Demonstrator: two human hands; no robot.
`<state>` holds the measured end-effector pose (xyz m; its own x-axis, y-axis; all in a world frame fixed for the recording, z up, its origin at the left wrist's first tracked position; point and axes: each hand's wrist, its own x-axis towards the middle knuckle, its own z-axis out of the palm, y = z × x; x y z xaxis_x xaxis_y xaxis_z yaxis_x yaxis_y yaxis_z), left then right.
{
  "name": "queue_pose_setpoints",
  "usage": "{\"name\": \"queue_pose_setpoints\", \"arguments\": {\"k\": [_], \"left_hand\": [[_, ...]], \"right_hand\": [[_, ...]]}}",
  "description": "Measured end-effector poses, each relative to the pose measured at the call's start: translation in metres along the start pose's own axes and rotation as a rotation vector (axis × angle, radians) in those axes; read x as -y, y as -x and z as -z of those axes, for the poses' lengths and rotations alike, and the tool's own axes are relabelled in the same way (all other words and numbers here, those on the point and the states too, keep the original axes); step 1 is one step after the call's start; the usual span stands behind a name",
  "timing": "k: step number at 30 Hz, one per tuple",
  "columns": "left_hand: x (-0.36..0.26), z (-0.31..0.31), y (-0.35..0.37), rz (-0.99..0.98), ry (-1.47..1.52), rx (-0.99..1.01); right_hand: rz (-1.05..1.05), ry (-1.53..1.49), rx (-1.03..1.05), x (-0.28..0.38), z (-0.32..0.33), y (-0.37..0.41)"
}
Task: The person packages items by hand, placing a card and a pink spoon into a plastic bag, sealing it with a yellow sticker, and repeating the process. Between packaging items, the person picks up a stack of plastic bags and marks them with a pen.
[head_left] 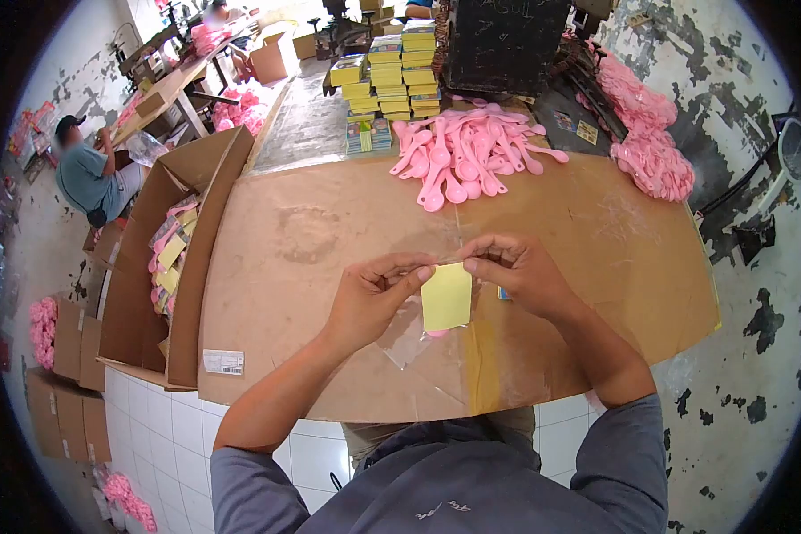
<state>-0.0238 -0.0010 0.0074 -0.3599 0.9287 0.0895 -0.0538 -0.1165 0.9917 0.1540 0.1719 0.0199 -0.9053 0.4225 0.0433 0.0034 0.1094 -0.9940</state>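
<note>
My left hand (378,289) and my right hand (518,270) are both closed in a pinch at the top edge of a clear plastic bag (404,345). A plain yellow card (447,301) shows at the bag, hanging between my thumbs. Just under the card's lower edge peeks a bit of pink plastic (436,333); the rest of it is hidden. Beside my right hand a small blue-edged piece (503,293) lies mostly covered. Farther up the table is a heap of pink measuring spoons (458,153).
Stacks of yellow-edged cards (385,76) stand behind the spoons. An open cardboard box (206,276) with filled packets (173,254) borders the table's left side. A white label (223,362) lies on the cardboard table top (285,311). A person (93,169) sits far left.
</note>
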Motion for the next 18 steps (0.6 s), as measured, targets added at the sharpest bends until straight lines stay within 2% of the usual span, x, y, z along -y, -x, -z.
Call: {"name": "queue_pose_setpoints", "arguments": {"k": [6, 9, 12, 15, 18], "left_hand": [[0.003, 0.000, 0.001, 0.020, 0.014, -0.027], [0.013, 0.006, -0.002, -0.042, -0.069, 0.015], [0.019, 0.011, -0.003, 0.025, -0.089, 0.071], [0.011, 0.010, -0.001, -0.021, -0.062, 0.095], [0.013, 0.011, -0.004, 0.038, 0.301, 0.121]], "right_hand": [[0.045, -0.020, -0.033, -0.004, 0.004, 0.003], [0.099, 0.026, -0.024, -0.004, 0.007, 0.005], [0.111, 0.060, -0.005, -0.002, 0.011, 0.007], [0.170, 0.102, 0.018, -0.005, 0.017, 0.005], [0.176, 0.103, 0.030, -0.006, 0.018, 0.005]]}}
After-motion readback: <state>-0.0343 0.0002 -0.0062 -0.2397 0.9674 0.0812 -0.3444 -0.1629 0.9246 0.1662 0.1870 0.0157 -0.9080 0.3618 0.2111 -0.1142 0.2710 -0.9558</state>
